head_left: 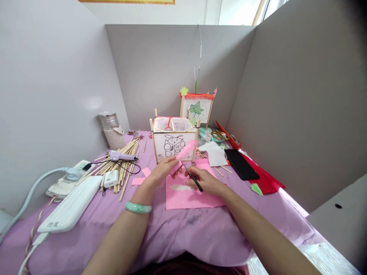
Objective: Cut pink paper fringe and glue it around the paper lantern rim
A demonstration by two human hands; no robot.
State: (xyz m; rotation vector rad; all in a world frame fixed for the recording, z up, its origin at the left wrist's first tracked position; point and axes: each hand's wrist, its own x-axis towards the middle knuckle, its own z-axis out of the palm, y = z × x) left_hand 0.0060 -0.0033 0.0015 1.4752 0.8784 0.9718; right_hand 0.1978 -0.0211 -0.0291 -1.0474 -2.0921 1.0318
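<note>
Left hand [165, 169] grips pink paper strip [188, 149]; right hand [208, 182] holds scissors [192, 178].

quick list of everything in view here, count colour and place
fringed paper: one, pink, pinched in left hand
scissors: one pair, dark, in right hand, blades at the fringed paper
paper sheet: one, pink, flat under both hands
rabbit lantern: one, white, centre, behind hands
leaf lantern: one, white with orange trim, further back
wooden sticks: a pile, tan, left of centre
glue gun: one, lilac, on the sticks
ribbed device: one, white, near left
jar: one, clear, back left
phone: one, black, right
red paper: some, red, far right
tablecloth: one, purple, over the table
bracelet: one, green, left wrist
left hand: one, bare, holding fringed paper
right hand: one, bare, holding scissors
</note>
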